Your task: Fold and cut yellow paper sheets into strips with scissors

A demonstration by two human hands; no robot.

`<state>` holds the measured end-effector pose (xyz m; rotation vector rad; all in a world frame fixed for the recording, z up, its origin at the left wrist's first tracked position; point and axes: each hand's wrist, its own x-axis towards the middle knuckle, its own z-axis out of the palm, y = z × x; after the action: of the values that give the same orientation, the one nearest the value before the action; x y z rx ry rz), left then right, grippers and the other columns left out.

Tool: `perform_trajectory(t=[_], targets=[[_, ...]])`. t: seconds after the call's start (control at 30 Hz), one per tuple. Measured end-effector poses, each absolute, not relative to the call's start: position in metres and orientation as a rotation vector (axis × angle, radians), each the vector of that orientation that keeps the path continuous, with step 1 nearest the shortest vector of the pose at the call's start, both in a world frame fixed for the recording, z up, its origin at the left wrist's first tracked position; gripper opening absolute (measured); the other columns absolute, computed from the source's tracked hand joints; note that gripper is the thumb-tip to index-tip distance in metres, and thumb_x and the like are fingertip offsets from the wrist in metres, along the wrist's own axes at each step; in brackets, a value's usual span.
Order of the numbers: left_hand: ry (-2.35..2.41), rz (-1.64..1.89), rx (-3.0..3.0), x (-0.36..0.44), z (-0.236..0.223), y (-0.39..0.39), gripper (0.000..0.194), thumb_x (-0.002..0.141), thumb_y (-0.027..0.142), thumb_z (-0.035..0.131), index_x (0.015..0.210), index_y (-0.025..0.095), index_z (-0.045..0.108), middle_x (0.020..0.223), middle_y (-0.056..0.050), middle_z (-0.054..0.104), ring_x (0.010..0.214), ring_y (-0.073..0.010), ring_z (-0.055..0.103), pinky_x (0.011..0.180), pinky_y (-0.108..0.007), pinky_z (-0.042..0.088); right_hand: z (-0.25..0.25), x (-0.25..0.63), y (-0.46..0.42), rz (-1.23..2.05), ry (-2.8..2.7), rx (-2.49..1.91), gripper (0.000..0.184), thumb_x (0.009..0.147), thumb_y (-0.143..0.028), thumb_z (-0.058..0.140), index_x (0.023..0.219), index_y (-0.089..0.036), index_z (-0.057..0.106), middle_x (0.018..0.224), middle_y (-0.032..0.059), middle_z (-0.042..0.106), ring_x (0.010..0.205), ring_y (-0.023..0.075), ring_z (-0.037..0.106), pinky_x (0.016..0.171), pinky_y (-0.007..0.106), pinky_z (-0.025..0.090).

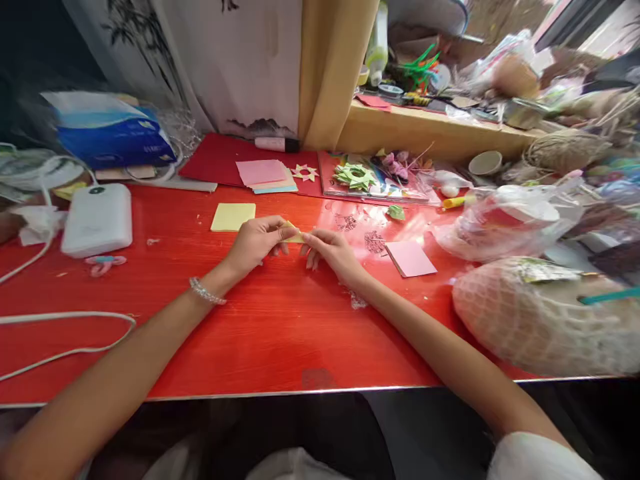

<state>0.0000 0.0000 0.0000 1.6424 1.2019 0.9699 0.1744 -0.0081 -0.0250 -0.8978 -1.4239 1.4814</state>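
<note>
I am pinching a yellow paper (295, 235) between my left hand (256, 241) and right hand (334, 253) above the tabletop (240, 340), seemingly partly folded, while a yellow stack (233, 217) is lying flat nearby and a green star (355, 177) is resting behind, apparently finished

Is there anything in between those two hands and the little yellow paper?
Nothing visible: the left hand and right hand both pinch the yellow paper directly. The pink paper stack lies off to the right, apart from them.
</note>
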Motion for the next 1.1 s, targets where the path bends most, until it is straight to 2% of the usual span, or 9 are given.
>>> perform_trajectory(t=[0.13,0.23,0.33,0.5,0.67,0.8,0.87,0.97,1.1], targets=[[1.136,0.96,1.726,-0.004,0.001,0.001,0.027,0.078,0.042,0.063,0.086,0.017,0.071,0.065,0.0,0.061,0.05,-0.0072,0.042,0.044,-0.019,0.033,-0.03,0.176,-0.003,1.524,-1.29,-0.849,0.029,0.075,-0.043,0.066,0.085,-0.016,0.061,0.065,-0.0029,0.063,0.047,0.0071,0.057,0.043,0.018,0.043],[1.06,0.955,1.765,-0.004,0.001,0.001,0.027,0.076,0.04,0.064,0.091,0.019,0.072,0.088,-0.003,0.065,0.068,-0.0108,0.053,0.054,-0.02,0.041,-0.029,0.178,0.0,1.526,-1.177,-0.833,0.024,0.07,-0.036,0.071,0.077,-0.015,0.062,0.069,-0.0019,0.062,0.056,0.0061,0.057,0.049,0.017,0.044],[1.052,0.906,1.675,-0.001,-0.001,0.001,0.041,0.072,0.042,0.069,0.108,0.021,0.066,0.1,-0.005,0.062,0.083,-0.0151,0.058,0.067,-0.023,0.048,-0.027,0.179,0.001,1.531,-1.052,-0.826,0.022,0.066,-0.03,0.074,0.078,-0.016,0.063,0.073,-0.0028,0.062,0.06,0.0054,0.056,0.053,0.017,0.044],[1.063,0.986,1.263,0.008,-0.006,0.0,0.073,0.072,0.036,0.07,0.133,0.016,0.036,0.095,-0.005,0.06,0.081,-0.0157,0.061,0.069,-0.028,0.052,-0.027,0.179,0.001,1.477,-1.05,-0.842,0.019,0.067,-0.027,0.072,0.08,-0.017,0.062,0.075,-0.0033,0.061,0.061,0.0059,0.055,0.056,0.019,0.045],[1.123,1.089,1.397,0.007,-0.013,0.001,0.066,0.074,0.026,0.066,0.132,0.016,0.035,0.082,-0.001,0.064,0.068,-0.0119,0.06,0.072,-0.028,0.049,-0.029,0.176,-0.002,1.462,-1.19,-0.827,0.026,0.07,-0.027,0.07,0.092,-0.018,0.061,0.067,-0.0045,0.06,0.059,0.0083,0.058,0.056,0.02,0.047],[1.179,1.122,1.635,0.005,-0.019,0.002,0.06,0.078,0.03,0.061,0.131,0.021,0.035,0.078,0.002,0.062,0.064,-0.0113,0.056,0.066,-0.026,0.046,-0.028,0.175,-0.004,1.484,-1.321,-0.884,0.022,0.075,-0.035,0.066,0.076,-0.015,0.059,0.066,-0.0013,0.063,0.053,0.0089,0.059,0.052,0.022,0.048],[1.188,1.102,1.634,0.005,-0.02,0.002,0.051,0.079,0.035,0.06,0.124,0.019,0.042,0.077,0.001,0.061,0.064,-0.0119,0.056,0.061,-0.025,0.045,-0.028,0.176,-0.004,1.494,-1.295,-0.887,0.023,0.074,-0.036,0.067,0.075,-0.015,0.058,0.066,-0.0009,0.064,0.053,0.0087,0.059,0.051,0.021,0.048],[1.208,0.97,1.647,0.005,-0.017,0.001,0.03,0.082,0.044,0.055,0.088,0.016,0.058,0.07,-0.001,0.06,0.059,-0.0117,0.053,0.055,-0.024,0.041,-0.029,0.177,-0.003,1.506,-1.256,-0.889,0.025,0.073,-0.037,0.069,0.077,-0.015,0.059,0.068,-0.0002,0.065,0.053,0.0083,0.06,0.051,0.02,0.048],[1.318,0.954,1.752,0.003,-0.014,-0.001,0.034,0.084,0.046,0.051,0.066,0.017,0.056,0.06,0.001,0.057,0.051,-0.01,0.048,0.052,-0.023,0.038,-0.029,0.175,-0.005,1.472,-1.354,-0.903,0.03,0.076,-0.044,0.066,0.076,-0.015,0.059,0.064,-0.0005,0.063,0.05,0.0094,0.06,0.048,0.021,0.048]])
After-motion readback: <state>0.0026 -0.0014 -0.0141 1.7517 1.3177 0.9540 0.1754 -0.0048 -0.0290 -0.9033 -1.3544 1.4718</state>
